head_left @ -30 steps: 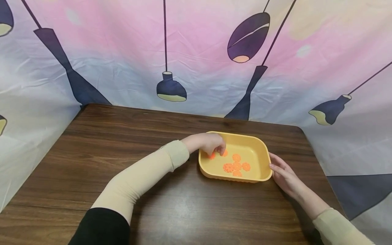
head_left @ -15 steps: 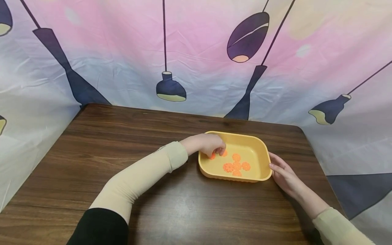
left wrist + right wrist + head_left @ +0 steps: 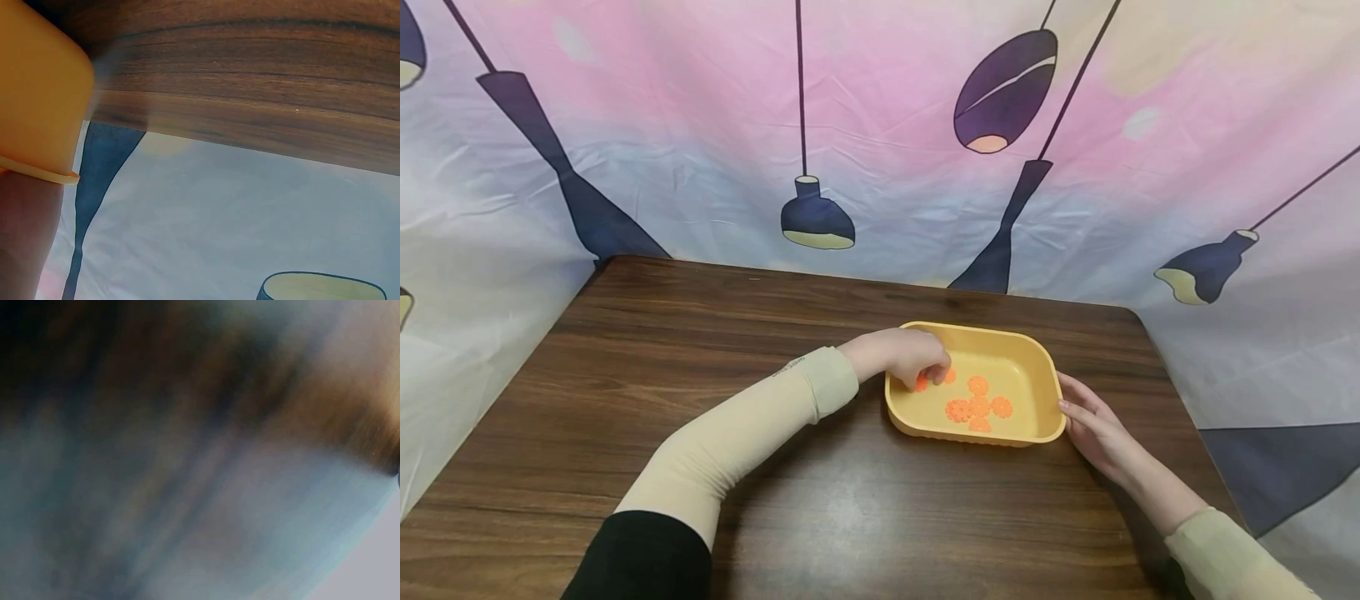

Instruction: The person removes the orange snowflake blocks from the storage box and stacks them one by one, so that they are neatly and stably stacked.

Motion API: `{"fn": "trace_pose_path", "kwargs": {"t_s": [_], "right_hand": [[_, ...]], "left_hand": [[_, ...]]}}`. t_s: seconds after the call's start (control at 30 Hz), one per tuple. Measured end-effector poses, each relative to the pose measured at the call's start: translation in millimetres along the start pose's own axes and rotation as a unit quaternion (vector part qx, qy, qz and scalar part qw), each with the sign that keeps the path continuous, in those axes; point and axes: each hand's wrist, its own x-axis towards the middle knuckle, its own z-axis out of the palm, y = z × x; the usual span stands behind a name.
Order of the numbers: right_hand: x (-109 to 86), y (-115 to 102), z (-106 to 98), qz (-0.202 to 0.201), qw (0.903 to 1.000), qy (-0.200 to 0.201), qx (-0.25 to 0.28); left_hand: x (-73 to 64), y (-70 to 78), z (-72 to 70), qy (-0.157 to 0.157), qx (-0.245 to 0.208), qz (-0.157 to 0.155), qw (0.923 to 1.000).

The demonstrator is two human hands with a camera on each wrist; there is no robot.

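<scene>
A yellow plastic bin [image 3: 1015, 367] with rounded corners stands on the table, holding several flat orange flower-shaped pieces [image 3: 979, 407]. Over the bin's left rim reaches my left hand [image 3: 916, 354], its fingers bent down toward the bottom. One orange piece [image 3: 921, 382] shows right at these fingertips, and another lies just beside them; whether the fingers pinch one is hidden. My right hand [image 3: 1097, 429] touches the outside of the bin's right end, thumb near the rim and fingers fairly straight. In the left wrist view, the bin's outer wall [image 3: 44, 94] fills the upper left corner.
The dark wood-grain table [image 3: 820, 517] extends to the left and in front of the bin. Behind it hangs a cloth backdrop [image 3: 715, 167] printed with lamps. The right wrist view is blurred and shows no clear object.
The view has shifted very slightly. Both hands, the bin and the orange pieces keep nearly the same places, with only a tiny movement of the left hand.
</scene>
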Motion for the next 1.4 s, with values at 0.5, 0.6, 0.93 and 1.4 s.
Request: {"fn": "trace_pose_path", "kwargs": {"t_s": [0.5,0.6,0.93,1.4], "right_hand": [[0.0,0.4,0.3,0.002,1.0,0.005,0.0],[0.0,-0.1,0.7,0.004,1.0,0.007,0.001],[-0.2,0.3,1.9,0.005,0.9999,0.011,0.001],[-0.7,-0.1,2.7,0.001,1.0,0.008,0.004]], "left_hand": [[-1.1,-1.8,2.6,0.046,-0.035,0.018,0.9982],[-2.0,-3.9,2.6,0.066,-0.055,0.031,0.9958],[-14.3,-5.1,-11.1,0.141,-0.098,0.016,0.9849],[-57.4,-7.1,-28.3,0.25,-0.147,-0.054,0.9555]]}}
